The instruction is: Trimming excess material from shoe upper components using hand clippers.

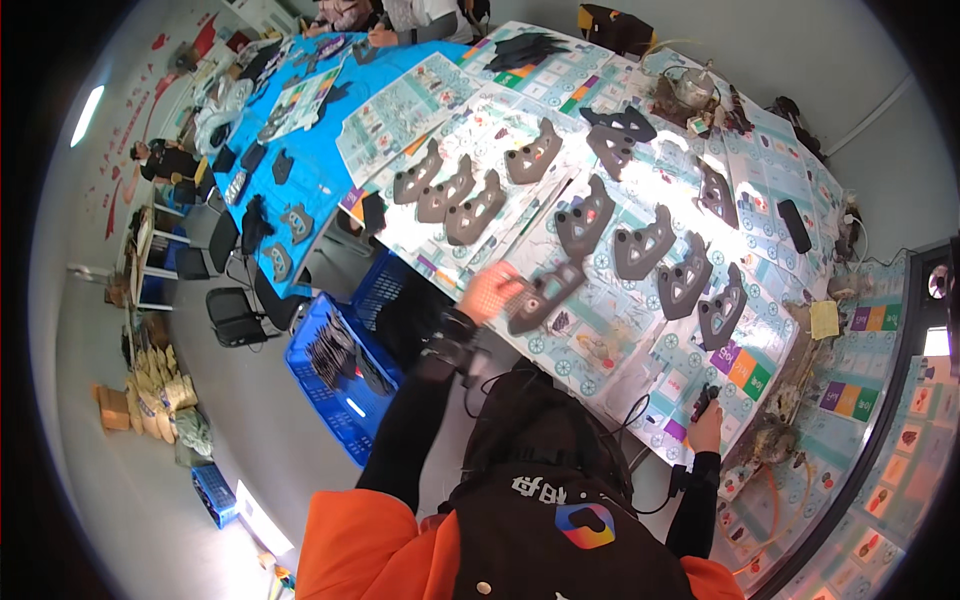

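My left hand (490, 292) is at the near edge of the table, its fingers closed on the left end of a dark grey moulded plastic part (548, 298). That part has cut-outs and lies tilted at the edge. My right hand (706, 428) is wrapped round a small black hand tool (704, 402) by the table's near right corner; its exact kind is hard to make out. Similar grey parts stand in loose rows beyond, among them one part (585, 220) just behind the held one and another (686, 278) to its right.
Printed sheets cover the table (620, 350). A blue crate (325, 385) with stacked dark pieces stands below its left edge. A blue-covered table (330, 185) adjoins on the left, with people (420, 20) at its far end. A black cable (636, 410) hangs near my right hand.
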{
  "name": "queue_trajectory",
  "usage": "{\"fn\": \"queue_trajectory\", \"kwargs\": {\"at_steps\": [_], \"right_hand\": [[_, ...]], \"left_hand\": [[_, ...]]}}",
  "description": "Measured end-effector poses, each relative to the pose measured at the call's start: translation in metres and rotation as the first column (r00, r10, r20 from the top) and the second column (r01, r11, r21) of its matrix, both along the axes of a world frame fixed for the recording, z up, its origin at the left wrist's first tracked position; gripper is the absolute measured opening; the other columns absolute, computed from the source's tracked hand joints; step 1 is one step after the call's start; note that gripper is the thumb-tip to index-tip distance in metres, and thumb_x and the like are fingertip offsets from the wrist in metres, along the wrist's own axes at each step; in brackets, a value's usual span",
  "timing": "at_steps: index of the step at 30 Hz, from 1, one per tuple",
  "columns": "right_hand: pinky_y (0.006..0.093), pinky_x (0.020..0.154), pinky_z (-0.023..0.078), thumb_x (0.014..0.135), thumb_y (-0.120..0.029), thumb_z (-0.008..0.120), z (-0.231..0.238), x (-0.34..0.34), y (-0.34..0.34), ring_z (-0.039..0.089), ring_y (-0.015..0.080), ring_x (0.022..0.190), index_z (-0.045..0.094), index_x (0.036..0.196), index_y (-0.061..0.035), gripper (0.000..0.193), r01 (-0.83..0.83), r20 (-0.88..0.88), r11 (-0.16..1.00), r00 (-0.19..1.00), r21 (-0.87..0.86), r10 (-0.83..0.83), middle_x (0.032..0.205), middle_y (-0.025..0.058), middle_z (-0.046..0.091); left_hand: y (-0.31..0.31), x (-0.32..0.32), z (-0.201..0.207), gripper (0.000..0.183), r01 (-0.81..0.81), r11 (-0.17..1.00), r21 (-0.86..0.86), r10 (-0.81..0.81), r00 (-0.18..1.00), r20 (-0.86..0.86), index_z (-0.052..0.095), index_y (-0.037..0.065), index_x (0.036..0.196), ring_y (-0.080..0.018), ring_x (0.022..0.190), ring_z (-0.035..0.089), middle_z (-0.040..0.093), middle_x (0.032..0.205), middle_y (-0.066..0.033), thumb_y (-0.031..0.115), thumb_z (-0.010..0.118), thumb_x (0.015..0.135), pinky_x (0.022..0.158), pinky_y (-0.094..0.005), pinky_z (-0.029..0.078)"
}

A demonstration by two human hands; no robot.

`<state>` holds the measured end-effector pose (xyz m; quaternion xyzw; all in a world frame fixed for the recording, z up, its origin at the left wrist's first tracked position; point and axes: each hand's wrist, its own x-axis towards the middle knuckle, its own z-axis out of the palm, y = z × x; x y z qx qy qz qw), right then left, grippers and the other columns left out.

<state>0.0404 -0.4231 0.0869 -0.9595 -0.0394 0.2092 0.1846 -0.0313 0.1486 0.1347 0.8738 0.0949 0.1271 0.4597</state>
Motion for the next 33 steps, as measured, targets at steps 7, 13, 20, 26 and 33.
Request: {"fn": "queue_trajectory", "kwargs": {"at_steps": [7, 13, 20, 26, 33], "right_hand": [[0.0541, 0.109, 0.038, 0.075, 0.001, 0.07, -0.035, -0.032, 0.006, 0.042, 0.0506, 0.126, 0.039, 0.134, 0.0031, 0.067, 0.185, 0.148, 0.979, 0.974, -0.081, -0.172, 0.132, 0.0276, 0.046], [0.0522, 0.114, 0.035, 0.077, 0.004, 0.067, -0.034, -0.041, 0.005, 0.038, 0.0493, 0.134, 0.039, 0.139, 0.0044, 0.069, 0.257, 0.17, 0.952, 0.958, -0.166, -0.229, 0.141, 0.0288, 0.042], [0.0507, 0.112, 0.037, 0.081, -0.002, 0.07, -0.042, -0.025, 0.03, 0.04, 0.0472, 0.131, 0.041, 0.137, 0.0044, 0.064, 0.244, 0.096, 0.934, 0.969, -0.261, -0.226, 0.136, 0.0273, 0.045], [0.0506, 0.112, 0.037, 0.076, 0.004, 0.07, -0.039, -0.02, 0.032, 0.039, 0.0475, 0.132, 0.041, 0.135, 0.0031, 0.065, 0.254, 0.102, 0.928, 0.967, -0.274, -0.234, 0.136, 0.0264, 0.044], [0.0497, 0.111, 0.039, 0.072, 0.008, 0.069, -0.034, -0.014, 0.038, 0.041, 0.0475, 0.132, 0.042, 0.136, 0.0025, 0.069, 0.297, 0.064, 0.913, 0.955, -0.282, -0.291, 0.137, 0.0256, 0.045]], "left_hand": [[0.192, 0.12, 0.032, 0.028, -0.393, 0.875, 0.282, 0.42, 0.907, -0.038, 0.065, 0.01, 0.109, -0.0334, 0.081, 0.07, 0.073, 0.085, -0.0136, 0.028, 0.073, 0.089, 0.073, -0.0438, 0.052], [0.279, 0.278, -0.041, 0.025, -0.436, 0.822, 0.365, 0.521, 0.835, -0.176, 0.064, 0.016, 0.106, -0.0394, 0.09, 0.07, 0.073, 0.092, -0.0177, 0.033, 0.069, 0.089, 0.081, -0.0485, 0.053], [0.357, 0.338, -0.071, 0.04, -0.388, 0.694, 0.607, 0.614, 0.759, -0.216, 0.065, 0.015, 0.113, -0.0393, 0.107, 0.065, 0.07, 0.112, -0.0187, 0.039, 0.077, 0.084, 0.088, -0.049, 0.052], [0.229, 0.419, -0.067, 0.069, 0.02, 0.799, 0.602, 0.041, 0.995, -0.087, 0.058, 0.01, 0.132, -0.0349, 0.119, 0.059, 0.066, 0.124, -0.0167, 0.044, 0.082, 0.077, 0.098, -0.0561, 0.044], [0.07, 0.53, -0.072, 0.086, 0.482, 0.555, 0.679, -0.119, 0.853, -0.508, 0.051, 0.012, 0.138, -0.0319, 0.13, 0.05, 0.057, 0.135, -0.0156, 0.046, 0.089, 0.068, 0.103, -0.0557, 0.039]]}}
